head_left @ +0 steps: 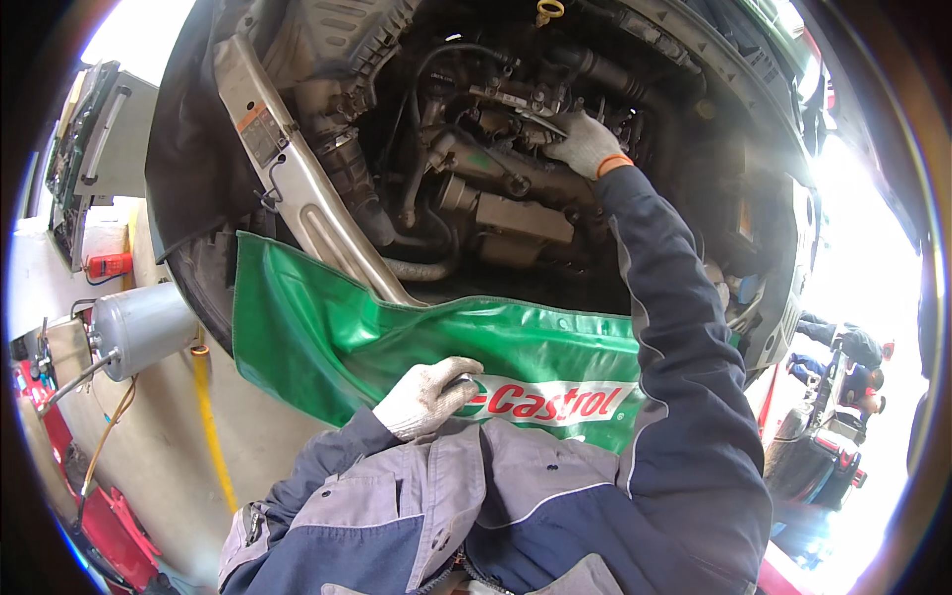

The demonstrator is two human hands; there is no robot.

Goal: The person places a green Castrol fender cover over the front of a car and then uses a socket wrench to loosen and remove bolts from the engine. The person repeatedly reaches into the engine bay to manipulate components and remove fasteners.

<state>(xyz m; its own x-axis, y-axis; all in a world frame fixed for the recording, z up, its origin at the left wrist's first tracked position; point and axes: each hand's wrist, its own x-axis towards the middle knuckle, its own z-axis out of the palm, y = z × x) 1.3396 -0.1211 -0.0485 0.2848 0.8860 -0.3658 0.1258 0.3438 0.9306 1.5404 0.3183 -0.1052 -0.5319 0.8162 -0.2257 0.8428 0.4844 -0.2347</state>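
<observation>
Workshop floor (263, 446), pale and marked by a yellow line (213, 436), spreads at the left of your head view, where a red fire extinguisher (107, 266) also shows. Ahead of you sits the exposed engine (521, 213), a green cover (307, 327) draped along its near side. Your gloved right hand (587, 147) reaches into it, fingers bent beside a slim silver piece (540, 123) (I cannot tell whether they grip it). Your gloved left hand (428, 397) is half-curled over the cover; what it holds, if anything, is unclear.
</observation>
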